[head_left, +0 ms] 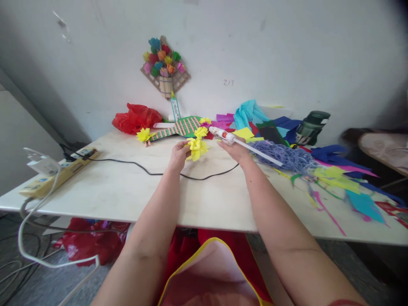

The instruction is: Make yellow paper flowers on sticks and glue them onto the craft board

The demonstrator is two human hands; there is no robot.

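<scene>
My left hand (179,154) is closed on a yellow paper flower (196,148), holding it just above the white table (127,187). My right hand (235,148) grips a white hot glue gun (227,136), its long glue stick (261,154) sticking out to the right and its black cord (165,172) trailing across the table. The gun's tip points left toward the flower. Just behind the flower lies a green striped woven frame (180,127) with more yellow flowers (201,131) on it.
A yellow power strip (60,172) sits at the table's left edge. A red plastic bag (135,118), coloured paper scraps (338,174), purple string (287,156) and a dark green bottle (310,126) crowd the back and right. A finished flower frame (164,66) hangs on the wall.
</scene>
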